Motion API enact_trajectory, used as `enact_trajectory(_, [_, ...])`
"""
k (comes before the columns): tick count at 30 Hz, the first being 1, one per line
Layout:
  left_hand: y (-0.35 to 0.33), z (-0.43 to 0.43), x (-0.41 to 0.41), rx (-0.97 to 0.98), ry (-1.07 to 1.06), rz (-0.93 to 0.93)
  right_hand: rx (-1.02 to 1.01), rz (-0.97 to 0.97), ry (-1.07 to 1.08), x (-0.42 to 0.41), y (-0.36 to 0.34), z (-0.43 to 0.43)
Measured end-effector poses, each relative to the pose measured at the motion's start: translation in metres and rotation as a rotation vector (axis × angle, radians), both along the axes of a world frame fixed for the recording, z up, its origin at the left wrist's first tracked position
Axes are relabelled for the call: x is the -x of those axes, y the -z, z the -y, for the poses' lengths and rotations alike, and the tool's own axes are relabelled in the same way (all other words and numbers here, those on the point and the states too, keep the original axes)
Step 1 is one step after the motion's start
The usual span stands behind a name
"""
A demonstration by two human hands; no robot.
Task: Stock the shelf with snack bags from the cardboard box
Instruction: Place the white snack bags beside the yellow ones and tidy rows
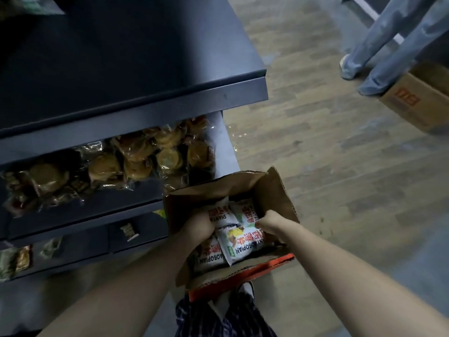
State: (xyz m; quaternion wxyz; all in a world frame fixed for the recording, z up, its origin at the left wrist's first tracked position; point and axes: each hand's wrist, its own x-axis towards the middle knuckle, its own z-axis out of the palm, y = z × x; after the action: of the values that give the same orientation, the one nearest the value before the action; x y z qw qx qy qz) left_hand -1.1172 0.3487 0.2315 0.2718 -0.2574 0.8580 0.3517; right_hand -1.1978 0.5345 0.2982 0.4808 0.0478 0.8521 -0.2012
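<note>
- Now, both hands are down in the cardboard box (279, 190), at five o'clock of the shelf (145, 105).
- Left hand (198, 227) — fingers curled round the white snack bags (233, 246).
- Right hand (269, 223) pinches one bag's edge at the pile's three o'clock.

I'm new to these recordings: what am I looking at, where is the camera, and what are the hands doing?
There is no machine here. This is one picture from a camera worn on a person's head, looking down at their own bare arms. The left hand and right hand reach into an open cardboard box and grip white snack bags inside it. On the left is a dark shelf holding wrapped pastries. At top right, another person's legs stand by a second box.
</note>
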Motion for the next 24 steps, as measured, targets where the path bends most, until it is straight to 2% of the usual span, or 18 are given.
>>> enact_trajectory(5, [0.019,-0.004,0.014,0.068,-0.073,0.05,-0.058,0.182,0.192,-0.001,0.037,0.017])
enact_trajectory(7, [0.03,-0.005,0.02,0.103,-0.092,0.027,-0.049,0.225,0.395,-0.006,0.061,0.028])
enact_trajectory(11, [0.053,-0.012,0.017,-0.03,-0.183,-0.008,-0.085,0.185,0.657,-0.013,0.098,0.041])
enact_trajectory(15, [0.084,-0.001,0.006,-0.024,-0.134,0.029,-0.056,0.235,0.66,-0.007,0.102,0.039])
enact_trajectory(17, [0.101,0.004,0.006,-0.008,-0.165,0.117,-0.072,0.25,0.608,-0.007,0.106,0.039])
enact_trajectory(21, [0.083,-0.002,0.008,0.238,0.051,0.157,-0.111,0.217,0.593,-0.007,0.107,0.038])
enact_trajectory(24, [0.082,-0.002,0.015,0.194,-0.069,0.109,-0.039,0.206,0.664,-0.003,0.108,0.042])
